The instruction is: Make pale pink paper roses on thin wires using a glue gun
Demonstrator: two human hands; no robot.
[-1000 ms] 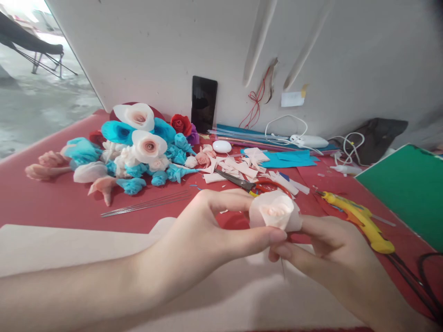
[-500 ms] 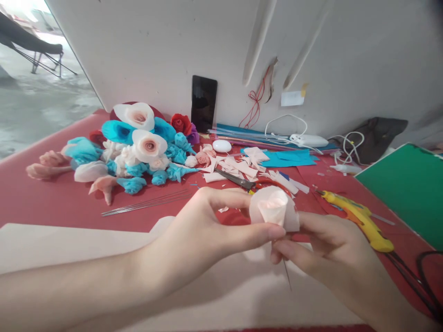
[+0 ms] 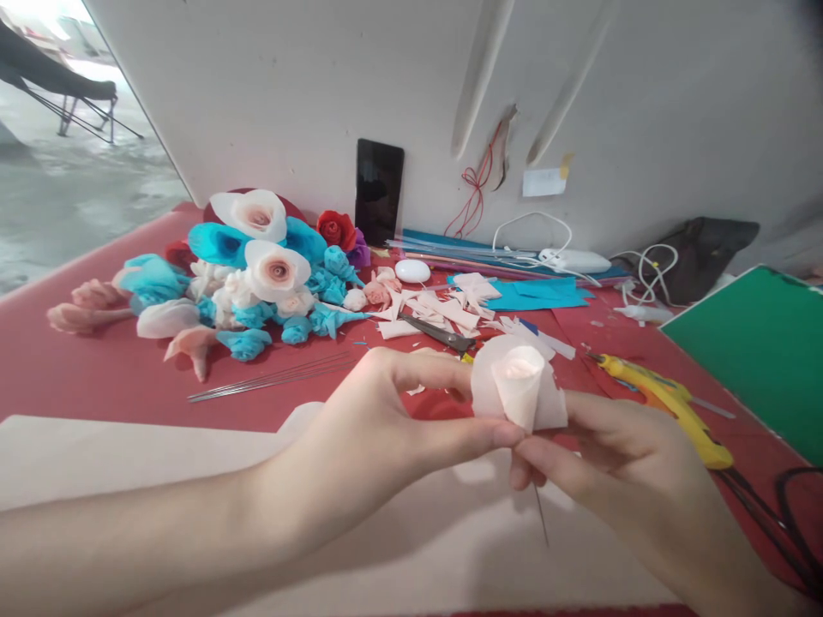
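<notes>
Far left, a folding chair [image 3: 57, 73] is cut off by the frame edge. On the red tabletop [image 3: 77, 377] lies a pile of artificial flowers [image 3: 278, 272] in white, blue, pink and red; they overlap, so most stems are hidden. In front of the pile is a bundle of thin wires [image 3: 270, 377], too fine to count. A pale sheet [image 3: 96, 454] extends past the left edge, partly covered by the left forearm. Left hand [image 3: 379, 428]: thumb pressed on the base of a pale pink paper rose [image 3: 519, 381], index finger at its outer petal, fingertip hidden behind it. A smartphone [image 3: 379, 193] leans against the wall. Scissors [image 3: 443, 334] lie behind the rose, their handles largely obscured. The rose is held upright above the pale sheet, between both hands; a wire stem [image 3: 541, 514] protrudes below. Right hand [image 3: 610, 454]: thumb and fingers pinch the rose's base; the grip on the stem is concealed. A yellow glue gun [image 3: 681, 416] lies beyond, partly behind this hand. Far right, a dark object [image 3: 717, 244] cannot be identified; a green board [image 3: 759, 351] is cut off by the frame.
</notes>
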